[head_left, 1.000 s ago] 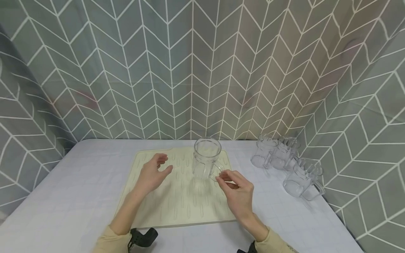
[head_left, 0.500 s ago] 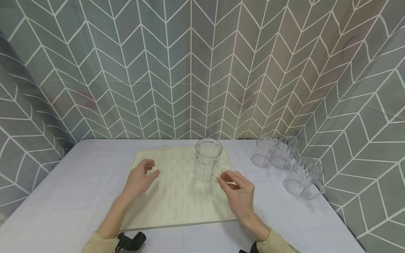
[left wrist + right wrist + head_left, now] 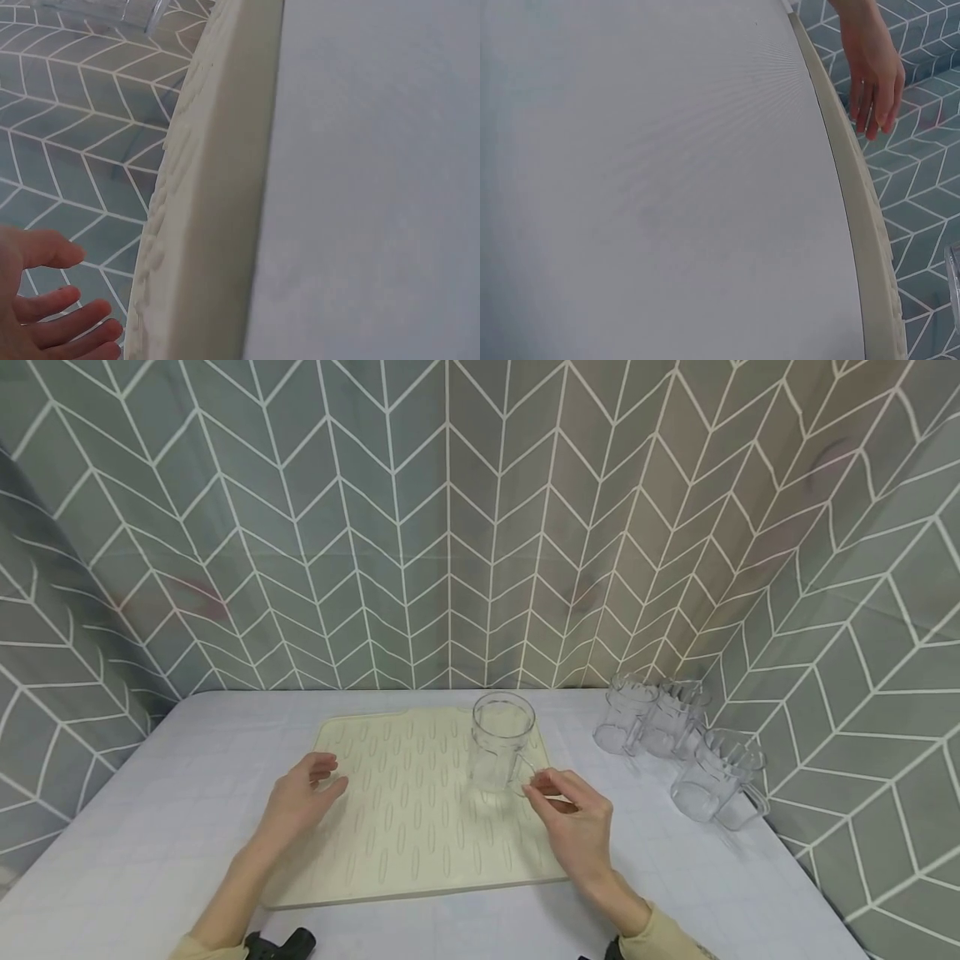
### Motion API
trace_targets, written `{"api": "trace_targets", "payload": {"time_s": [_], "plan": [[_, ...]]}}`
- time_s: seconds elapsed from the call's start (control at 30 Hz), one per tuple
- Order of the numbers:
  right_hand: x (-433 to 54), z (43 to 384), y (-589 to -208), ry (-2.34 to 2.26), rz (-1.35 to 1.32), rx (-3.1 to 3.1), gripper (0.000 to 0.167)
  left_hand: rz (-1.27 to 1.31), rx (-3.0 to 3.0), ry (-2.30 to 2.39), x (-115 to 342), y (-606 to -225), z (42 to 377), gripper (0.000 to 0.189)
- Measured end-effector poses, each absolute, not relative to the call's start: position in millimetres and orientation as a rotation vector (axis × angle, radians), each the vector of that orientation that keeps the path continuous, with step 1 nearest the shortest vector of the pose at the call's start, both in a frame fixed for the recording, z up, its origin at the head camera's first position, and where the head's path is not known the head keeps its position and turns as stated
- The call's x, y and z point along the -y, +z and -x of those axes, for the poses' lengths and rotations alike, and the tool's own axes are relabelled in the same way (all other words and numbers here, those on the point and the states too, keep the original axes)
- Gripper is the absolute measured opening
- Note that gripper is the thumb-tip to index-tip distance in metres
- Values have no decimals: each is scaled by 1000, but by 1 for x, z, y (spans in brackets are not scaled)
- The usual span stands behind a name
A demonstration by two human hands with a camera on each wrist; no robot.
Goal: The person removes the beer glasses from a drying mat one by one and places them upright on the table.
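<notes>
A clear glass mug [image 3: 501, 747] stands upright over the right part of a cream ribbed mat [image 3: 412, 827]; whether its base touches the mat I cannot tell. My right hand [image 3: 577, 822] pinches the mug's handle between thumb and fingers. Over the mat's left edge is my left hand [image 3: 300, 802], fingers slightly bent and holding nothing. The left wrist view catches the left hand's fingers [image 3: 60, 307] low at the left. At the right edge of the right wrist view, part of a clear mug [image 3: 954, 277] shows, with the left hand [image 3: 874, 67] above.
To the right of the mat, a clear mug [image 3: 626, 718] and another mug [image 3: 671, 722] stand close together at the back. A third mug [image 3: 716, 781] is nearer the table's right edge. A patterned curtain [image 3: 450, 527] encloses the back and sides of the white-covered table [image 3: 150, 810].
My left hand has drawn left and toward me, away from the mug. The right hand and the mug have shifted slightly right and nearer. The other mugs stay put.
</notes>
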State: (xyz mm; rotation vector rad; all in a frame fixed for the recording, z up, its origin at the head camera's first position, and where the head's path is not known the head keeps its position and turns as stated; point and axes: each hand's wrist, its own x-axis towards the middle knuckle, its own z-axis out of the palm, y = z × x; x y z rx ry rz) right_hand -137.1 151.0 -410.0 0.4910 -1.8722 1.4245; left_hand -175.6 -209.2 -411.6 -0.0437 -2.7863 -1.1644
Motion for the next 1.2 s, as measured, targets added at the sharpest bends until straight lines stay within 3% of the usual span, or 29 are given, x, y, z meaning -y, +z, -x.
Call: {"api": "trace_targets", "payload": {"time_s": [0.57, 0.97, 1.2], "plan": [[-174, 132, -414, 1402, -420, 1877, 19, -42, 2769, -1113, 244, -416, 164, 50], [-193, 131, -418, 1320, -366, 1873, 24, -134, 2806, -1201, 258, -424, 171, 64], [-190, 119, -399, 1243, -334, 1869, 24, -135, 2801, -1205, 258, -427, 170, 64]]}}
